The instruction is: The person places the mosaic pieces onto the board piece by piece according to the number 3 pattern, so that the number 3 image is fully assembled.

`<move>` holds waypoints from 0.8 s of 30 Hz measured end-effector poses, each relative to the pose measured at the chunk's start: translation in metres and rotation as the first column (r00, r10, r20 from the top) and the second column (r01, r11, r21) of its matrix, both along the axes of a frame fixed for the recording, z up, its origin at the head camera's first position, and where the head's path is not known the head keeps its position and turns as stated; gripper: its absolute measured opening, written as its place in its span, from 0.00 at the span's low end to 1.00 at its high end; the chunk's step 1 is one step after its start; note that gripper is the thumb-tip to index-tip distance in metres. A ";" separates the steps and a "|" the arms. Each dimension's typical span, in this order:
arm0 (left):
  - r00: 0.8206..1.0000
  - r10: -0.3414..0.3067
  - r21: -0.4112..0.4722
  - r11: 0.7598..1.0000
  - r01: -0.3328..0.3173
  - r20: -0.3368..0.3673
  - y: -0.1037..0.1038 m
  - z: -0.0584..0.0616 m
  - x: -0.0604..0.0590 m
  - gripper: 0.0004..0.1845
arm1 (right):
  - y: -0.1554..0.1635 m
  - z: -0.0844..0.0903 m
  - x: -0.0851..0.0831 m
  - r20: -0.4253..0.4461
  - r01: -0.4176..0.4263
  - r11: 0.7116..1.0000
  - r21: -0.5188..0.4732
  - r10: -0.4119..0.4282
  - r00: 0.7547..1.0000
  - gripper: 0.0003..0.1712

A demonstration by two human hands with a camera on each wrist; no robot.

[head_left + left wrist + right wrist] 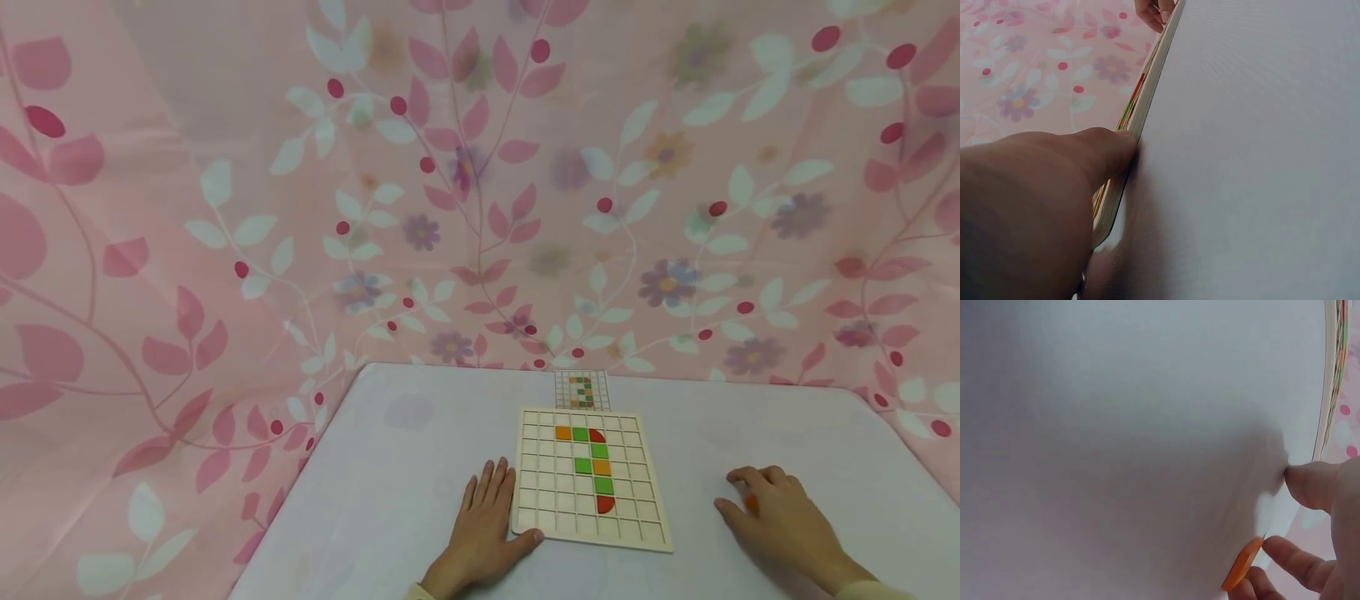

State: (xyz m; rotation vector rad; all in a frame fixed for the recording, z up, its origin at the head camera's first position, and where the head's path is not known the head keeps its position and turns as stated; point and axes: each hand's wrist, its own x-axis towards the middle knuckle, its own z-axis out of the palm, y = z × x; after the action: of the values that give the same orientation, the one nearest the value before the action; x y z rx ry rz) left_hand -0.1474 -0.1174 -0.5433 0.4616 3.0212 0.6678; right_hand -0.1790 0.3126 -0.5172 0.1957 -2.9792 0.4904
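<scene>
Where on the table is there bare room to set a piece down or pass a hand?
Bare table lies left of the grid board beyond the left hand, and between board and right hand. It is crowded at the board's left edge and around the pattern card.

Table open L & R of grid board; curtain behind
</scene>
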 end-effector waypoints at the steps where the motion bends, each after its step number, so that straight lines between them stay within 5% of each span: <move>1: 1.000 0.000 -0.004 1.000 0.000 0.002 0.000 0.000 0.000 0.53 | 0.002 0.000 0.001 0.012 -0.005 1.000 -0.001 0.005 1.000 0.34; 14: 1.000 0.000 -0.007 1.000 0.000 0.012 -0.001 0.001 0.001 0.52 | 0.034 -0.004 0.012 -0.047 -0.178 0.978 -0.106 0.174 0.984 0.27; 24: 1.000 -0.013 -0.005 1.000 0.013 0.006 0.000 0.002 -0.001 0.52 | 0.056 0.004 0.025 0.031 -0.170 0.980 -0.104 0.174 0.984 0.31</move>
State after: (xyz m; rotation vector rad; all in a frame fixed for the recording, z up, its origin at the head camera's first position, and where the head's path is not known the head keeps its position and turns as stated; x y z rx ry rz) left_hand -0.1486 -0.1171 -0.5414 0.4779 3.0112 0.6602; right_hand -0.1542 0.3690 -0.5133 0.4415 -2.9811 0.6702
